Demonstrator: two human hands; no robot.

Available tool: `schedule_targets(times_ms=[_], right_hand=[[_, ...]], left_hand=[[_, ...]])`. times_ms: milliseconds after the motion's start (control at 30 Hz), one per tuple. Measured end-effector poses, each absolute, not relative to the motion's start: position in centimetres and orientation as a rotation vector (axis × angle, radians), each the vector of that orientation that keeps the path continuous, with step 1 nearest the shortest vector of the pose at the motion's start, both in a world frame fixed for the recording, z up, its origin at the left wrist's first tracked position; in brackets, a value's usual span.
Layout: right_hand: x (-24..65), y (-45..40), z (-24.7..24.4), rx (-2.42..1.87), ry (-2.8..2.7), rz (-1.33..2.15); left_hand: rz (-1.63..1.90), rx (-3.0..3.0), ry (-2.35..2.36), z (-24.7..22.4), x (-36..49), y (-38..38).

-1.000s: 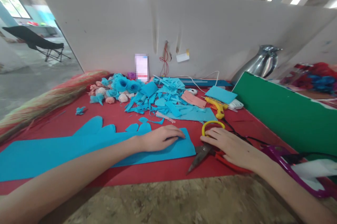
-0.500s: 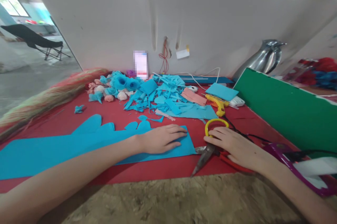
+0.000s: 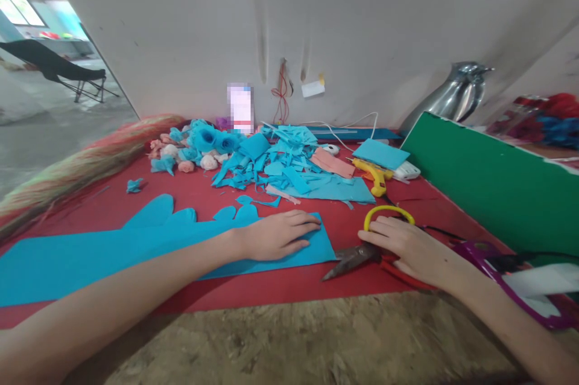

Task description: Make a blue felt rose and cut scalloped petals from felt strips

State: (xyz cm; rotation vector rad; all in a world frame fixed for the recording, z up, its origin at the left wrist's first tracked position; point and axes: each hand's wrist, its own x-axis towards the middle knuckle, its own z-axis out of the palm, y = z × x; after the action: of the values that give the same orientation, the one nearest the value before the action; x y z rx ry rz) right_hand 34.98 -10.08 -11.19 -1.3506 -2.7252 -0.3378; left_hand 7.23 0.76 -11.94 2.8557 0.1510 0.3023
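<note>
My left hand (image 3: 280,236) lies flat, fingers stretched, on the right end of a long folded strip of blue crepe paper (image 3: 90,264). In my right hand (image 3: 402,246) is a pair of scissors (image 3: 355,259) with one yellow and one red handle. The blades are slightly apart and point left; the upper blade's tip is at the strip's lower right corner. Whether it touches the paper I cannot tell. Just beyond the strip lie rounded blue paper petals (image 3: 156,213).
Blue scraps (image 3: 289,162) and blue and pink paper flowers (image 3: 205,140) are piled at the back. A yellow glue gun (image 3: 375,177) lies right of them. A green board (image 3: 488,186), a steel jug (image 3: 446,95) and a purple-rimmed object (image 3: 484,264) stand at right.
My right hand has shifted a little right and up with the scissors. The blades have closed partly, the lower one swinging up. My left hand stays on the paper.
</note>
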Motion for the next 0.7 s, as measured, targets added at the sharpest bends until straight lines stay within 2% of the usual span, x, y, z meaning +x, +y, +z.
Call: schedule_targets(times_ms=[433, 700], right_hand=[[35.8, -10.4, -10.7, -1.261, -2.691, -0.407], [35.3, -11.5, -10.5, -1.419, -2.693, -0.429]], left_hand=[[0.261, 2.843, 0.184, -11.9, 7.2, 0.8], [0.287, 2.825, 0.171, -12.1, 7.3, 0.8]])
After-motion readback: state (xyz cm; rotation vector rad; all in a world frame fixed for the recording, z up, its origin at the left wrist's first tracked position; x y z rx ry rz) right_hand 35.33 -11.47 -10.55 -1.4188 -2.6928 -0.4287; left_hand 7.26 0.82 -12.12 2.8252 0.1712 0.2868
